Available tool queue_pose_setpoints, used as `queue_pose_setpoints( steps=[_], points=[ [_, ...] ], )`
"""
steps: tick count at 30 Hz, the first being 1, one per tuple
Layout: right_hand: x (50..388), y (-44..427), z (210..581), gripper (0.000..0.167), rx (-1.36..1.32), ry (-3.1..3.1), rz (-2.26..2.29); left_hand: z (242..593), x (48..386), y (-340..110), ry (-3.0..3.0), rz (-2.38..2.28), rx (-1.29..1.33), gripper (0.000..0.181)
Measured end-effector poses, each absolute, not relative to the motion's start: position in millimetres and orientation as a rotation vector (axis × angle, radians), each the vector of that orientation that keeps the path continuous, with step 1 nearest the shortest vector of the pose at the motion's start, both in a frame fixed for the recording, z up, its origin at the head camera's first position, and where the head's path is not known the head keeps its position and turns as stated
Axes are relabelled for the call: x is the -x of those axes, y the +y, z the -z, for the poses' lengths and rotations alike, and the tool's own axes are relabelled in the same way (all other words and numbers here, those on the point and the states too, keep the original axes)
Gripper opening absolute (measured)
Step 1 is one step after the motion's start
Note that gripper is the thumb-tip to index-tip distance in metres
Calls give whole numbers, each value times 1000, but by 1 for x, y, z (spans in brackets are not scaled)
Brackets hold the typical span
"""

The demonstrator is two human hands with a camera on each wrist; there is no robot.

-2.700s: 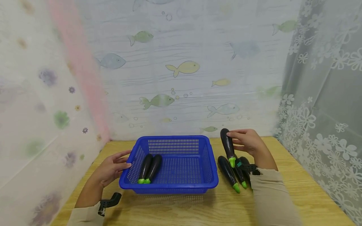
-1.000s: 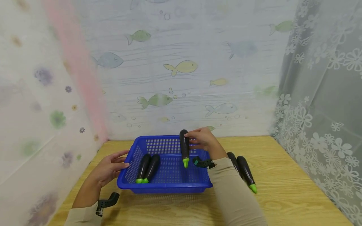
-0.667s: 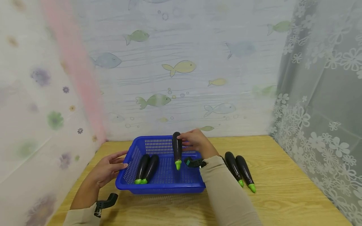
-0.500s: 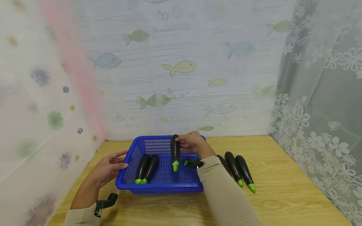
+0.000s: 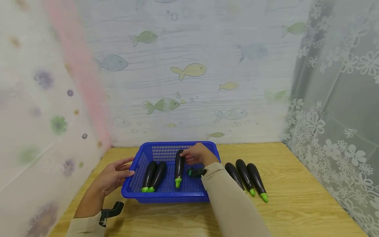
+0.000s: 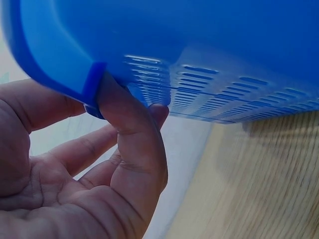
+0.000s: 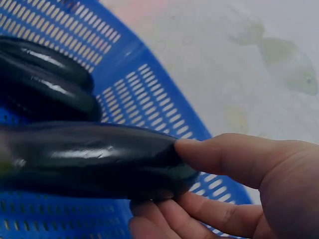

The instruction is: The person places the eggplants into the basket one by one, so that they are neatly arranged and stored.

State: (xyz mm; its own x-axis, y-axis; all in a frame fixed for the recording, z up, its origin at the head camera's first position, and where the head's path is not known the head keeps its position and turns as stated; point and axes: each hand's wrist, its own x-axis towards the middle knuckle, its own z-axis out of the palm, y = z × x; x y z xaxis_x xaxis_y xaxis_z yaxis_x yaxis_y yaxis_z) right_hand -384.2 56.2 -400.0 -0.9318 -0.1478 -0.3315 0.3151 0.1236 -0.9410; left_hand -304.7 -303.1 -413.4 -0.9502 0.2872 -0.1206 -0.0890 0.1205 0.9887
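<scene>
My right hand [image 5: 197, 154] pinches the thick, dark end of an eggplant [image 5: 179, 168] between thumb and fingers, inside the blue plastic basket [image 5: 170, 195]. Its green stem end points toward me; whether it touches the basket floor I cannot tell. The right wrist view shows the thumb on top of the held eggplant [image 7: 99, 154] and the fingertips beneath. Two more eggplants, a left one [image 5: 149, 174] and a right one [image 5: 158, 174], lie side by side at the basket's left. My left hand [image 5: 113, 176] grips the basket's left rim, seen close in the left wrist view.
On the wooden table [image 5: 290, 184], right of the basket, lie three eggplants: a near one [image 5: 234, 172], a middle one [image 5: 244, 174] and an outer one [image 5: 257, 179]. My right forearm partly covers the near one. A fish-patterned curtain [image 5: 189, 98] hangs behind the table.
My right hand has carried the eggplant from the pile on the right leftward over the basket, then lowered it inside. The left hand stays at the rim.
</scene>
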Motion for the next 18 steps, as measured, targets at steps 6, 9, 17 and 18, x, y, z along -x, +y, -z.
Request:
queue_pose_setpoints(
  steps=[6,9,17,18],
  points=[
    [385,52,410,41,-189,1994,1777,412,304,-303,2125,-1898,-209,80],
    [385,51,414,38,-169,1971,1725,412,303,-303,2125,-1904,-194,80],
    [385,50,421,42,-112,2115,1581,414,304,-304,2122,-1897,-227,81],
    [385,49,421,42,-111,2114,1564,415,305,-305,2126,-1899,-218,81]
  ],
)
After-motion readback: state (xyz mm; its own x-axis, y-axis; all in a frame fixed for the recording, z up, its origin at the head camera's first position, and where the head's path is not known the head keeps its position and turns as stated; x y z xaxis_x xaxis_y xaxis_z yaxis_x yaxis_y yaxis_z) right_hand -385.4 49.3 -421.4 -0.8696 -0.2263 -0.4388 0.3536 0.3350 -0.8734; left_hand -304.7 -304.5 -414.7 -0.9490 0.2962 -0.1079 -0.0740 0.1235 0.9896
